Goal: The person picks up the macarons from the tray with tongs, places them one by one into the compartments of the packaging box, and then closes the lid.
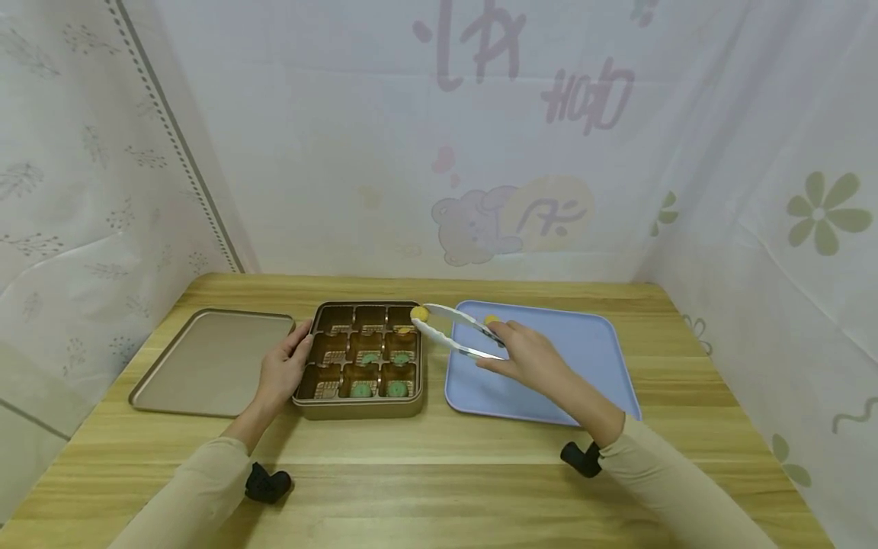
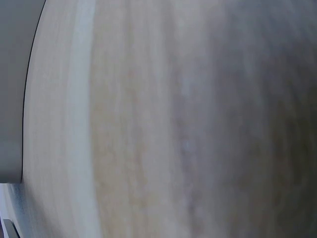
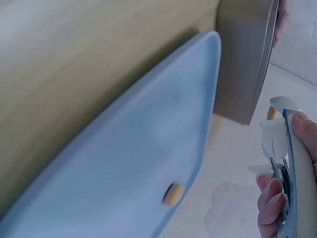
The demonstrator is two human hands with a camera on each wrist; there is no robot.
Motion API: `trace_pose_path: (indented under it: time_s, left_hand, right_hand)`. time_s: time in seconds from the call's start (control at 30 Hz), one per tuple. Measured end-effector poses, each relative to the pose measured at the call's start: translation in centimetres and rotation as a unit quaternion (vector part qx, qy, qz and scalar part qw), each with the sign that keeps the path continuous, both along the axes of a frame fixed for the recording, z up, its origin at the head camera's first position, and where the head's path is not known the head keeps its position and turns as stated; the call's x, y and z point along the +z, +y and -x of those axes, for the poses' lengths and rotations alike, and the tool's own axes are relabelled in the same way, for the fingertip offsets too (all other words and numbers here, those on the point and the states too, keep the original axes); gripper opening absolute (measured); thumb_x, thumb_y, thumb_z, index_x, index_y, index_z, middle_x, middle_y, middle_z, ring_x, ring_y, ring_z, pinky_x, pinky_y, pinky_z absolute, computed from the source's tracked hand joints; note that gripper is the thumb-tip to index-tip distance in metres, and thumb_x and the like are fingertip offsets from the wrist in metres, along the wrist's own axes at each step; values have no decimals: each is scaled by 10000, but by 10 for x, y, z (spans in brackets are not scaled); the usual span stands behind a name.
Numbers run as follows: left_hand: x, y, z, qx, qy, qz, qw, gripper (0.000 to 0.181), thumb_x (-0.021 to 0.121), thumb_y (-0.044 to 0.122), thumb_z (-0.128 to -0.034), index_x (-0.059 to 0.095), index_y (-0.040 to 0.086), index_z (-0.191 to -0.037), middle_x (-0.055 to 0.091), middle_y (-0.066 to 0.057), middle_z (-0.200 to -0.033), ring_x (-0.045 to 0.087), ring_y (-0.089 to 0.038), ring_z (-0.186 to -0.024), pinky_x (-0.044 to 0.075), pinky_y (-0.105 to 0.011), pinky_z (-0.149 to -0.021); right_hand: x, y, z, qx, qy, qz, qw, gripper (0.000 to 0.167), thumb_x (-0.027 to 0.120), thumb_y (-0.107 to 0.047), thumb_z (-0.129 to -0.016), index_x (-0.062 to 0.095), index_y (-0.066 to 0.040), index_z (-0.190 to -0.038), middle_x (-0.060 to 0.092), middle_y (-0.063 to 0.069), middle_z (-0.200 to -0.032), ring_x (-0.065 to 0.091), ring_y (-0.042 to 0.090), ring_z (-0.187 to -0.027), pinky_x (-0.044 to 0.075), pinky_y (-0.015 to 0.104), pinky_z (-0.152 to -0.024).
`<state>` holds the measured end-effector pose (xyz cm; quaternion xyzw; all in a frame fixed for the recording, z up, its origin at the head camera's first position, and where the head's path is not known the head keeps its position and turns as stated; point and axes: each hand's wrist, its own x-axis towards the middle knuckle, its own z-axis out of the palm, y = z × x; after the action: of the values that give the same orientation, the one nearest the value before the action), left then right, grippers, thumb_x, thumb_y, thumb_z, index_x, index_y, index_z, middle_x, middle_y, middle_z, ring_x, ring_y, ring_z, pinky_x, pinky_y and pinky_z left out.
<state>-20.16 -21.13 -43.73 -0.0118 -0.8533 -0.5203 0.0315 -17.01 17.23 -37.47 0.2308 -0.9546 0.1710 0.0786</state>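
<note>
The right hand (image 1: pixel 524 354) grips white tongs (image 1: pixel 439 335), and a round yellow piece (image 1: pixel 420 313) sits between their tips at the box's right back corner. The left hand (image 1: pixel 283 374) holds the left side of a gold box (image 1: pixel 363 409) with a divided insert. Green pieces (image 1: pixel 397 389) lie in several middle and right compartments, and a yellow piece (image 1: pixel 405 330) shows in the back right one. In the right wrist view the right hand (image 3: pixel 287 183) has its fingers round the tongs (image 3: pixel 295 183). The left hand is outside the left wrist view.
A blue tray (image 1: pixel 576 343) lies right of the box, with another yellow piece (image 1: pixel 491 319) near its back edge, also seen in the right wrist view (image 3: pixel 173 194). A flat gold lid (image 1: pixel 213 366) lies at the left. Patterned curtains stand behind the wooden table (image 1: pixel 425 488).
</note>
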Motion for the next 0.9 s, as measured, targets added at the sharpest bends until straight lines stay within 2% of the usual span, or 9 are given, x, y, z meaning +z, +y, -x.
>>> trace_pose_path:
  time_s: [0.33,0.5,0.7,0.9]
  left_hand:
    - [1,-1,-2,-66,-93,-67,9999,527,373,337,-1023,307,78,-1478,280,-143,-1519,221,-338,-1408,264,-490,-1115]
    - [1,-1,-2,-51,-88,-111,9999,533,380,352,-1019,316,84,-1476,290,-137,-1516,222,-335,-1408,261,-490,-1116]
    - [1,-1,-1,-35,-119,-159,9998,529,380,340,-1021,316,74,-1474,284,-142,-1518,227,-333,-1407,274,-487,-1110]
    - [1,-1,-1,3,-157,-160,9997,530,383,343,-1020,319,78,-1474,279,-139,-1521,236,-331,-1404,280,-485,-1108]
  right_hand:
    - [8,-47,25,193,-38,-193,9996,440,760,-375,-778,623,-28,-1010,596,50,-772,524,150,-647,436,271,-528]
    - [11,-64,31,105,-305,-316,9990,412,750,-399,-785,623,-53,-969,614,55,-795,562,165,-673,450,279,-514]
    - [10,-76,37,164,-489,-419,9978,498,727,-413,-806,626,-11,-1083,664,97,-914,625,202,-756,520,293,-618]
    - [11,-83,41,163,-641,-480,9967,568,718,-420,-812,604,-6,-1183,667,122,-1027,648,227,-838,540,309,-671]
